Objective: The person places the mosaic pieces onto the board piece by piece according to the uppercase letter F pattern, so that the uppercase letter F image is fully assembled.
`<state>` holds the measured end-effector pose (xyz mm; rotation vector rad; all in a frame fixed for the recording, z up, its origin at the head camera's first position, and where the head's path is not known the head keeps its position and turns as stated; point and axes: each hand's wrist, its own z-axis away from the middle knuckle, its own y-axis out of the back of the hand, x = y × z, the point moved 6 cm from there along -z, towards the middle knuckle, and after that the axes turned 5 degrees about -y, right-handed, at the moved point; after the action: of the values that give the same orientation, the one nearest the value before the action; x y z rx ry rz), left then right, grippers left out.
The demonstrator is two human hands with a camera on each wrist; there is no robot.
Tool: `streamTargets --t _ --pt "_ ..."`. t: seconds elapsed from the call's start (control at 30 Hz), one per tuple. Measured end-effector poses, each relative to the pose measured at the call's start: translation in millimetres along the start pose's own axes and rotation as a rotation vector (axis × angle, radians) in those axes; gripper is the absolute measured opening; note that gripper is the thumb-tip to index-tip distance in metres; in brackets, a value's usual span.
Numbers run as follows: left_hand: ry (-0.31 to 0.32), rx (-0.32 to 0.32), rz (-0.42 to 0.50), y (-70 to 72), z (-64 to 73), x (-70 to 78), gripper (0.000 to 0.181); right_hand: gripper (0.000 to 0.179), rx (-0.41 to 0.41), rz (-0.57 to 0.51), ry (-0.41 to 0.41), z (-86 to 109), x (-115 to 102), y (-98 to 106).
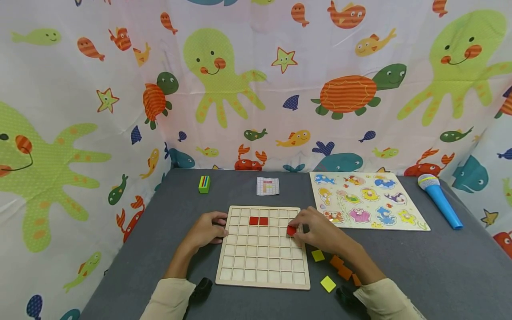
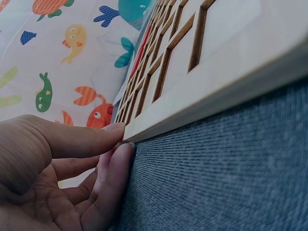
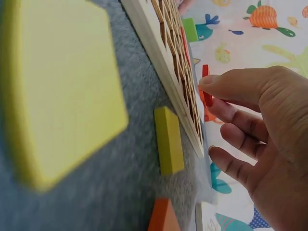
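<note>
A wooden grid board lies flat on the table, with two red square tiles side by side in a row near its far edge. At the board's left edge, my left hand pinches the rim between thumb and index finger, seen close up in the left wrist view. My right hand holds another red tile between thumb and fingers. This tile is over the right side of the board, standing on edge above its surface in the right wrist view.
Yellow tiles and several orange tiles lie right of the board, below my right forearm. Farther back are a small green box, a pattern card, a sea-animal puzzle board and a blue toy microphone.
</note>
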<state>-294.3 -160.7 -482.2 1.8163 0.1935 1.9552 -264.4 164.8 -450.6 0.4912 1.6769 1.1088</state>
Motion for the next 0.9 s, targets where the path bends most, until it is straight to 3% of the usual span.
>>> streamTargets --t 0.33,0.53,0.9 --pt "0.009 0.005 -0.006 0.1 0.0 1.2 0.054 0.028 0.006 -0.034 0.023 -20.5 -6 -7" --pt "0.007 0.005 -0.008 0.4 1.1 3.3 0.054 0.027 -0.002 -0.084 -0.005 -29.7 -8 -10" --pt "0.001 0.003 -0.013 1.1 3.1 5.1 0.053 0.025 -0.007 -0.052 -0.036 -45.0 -11 -14"
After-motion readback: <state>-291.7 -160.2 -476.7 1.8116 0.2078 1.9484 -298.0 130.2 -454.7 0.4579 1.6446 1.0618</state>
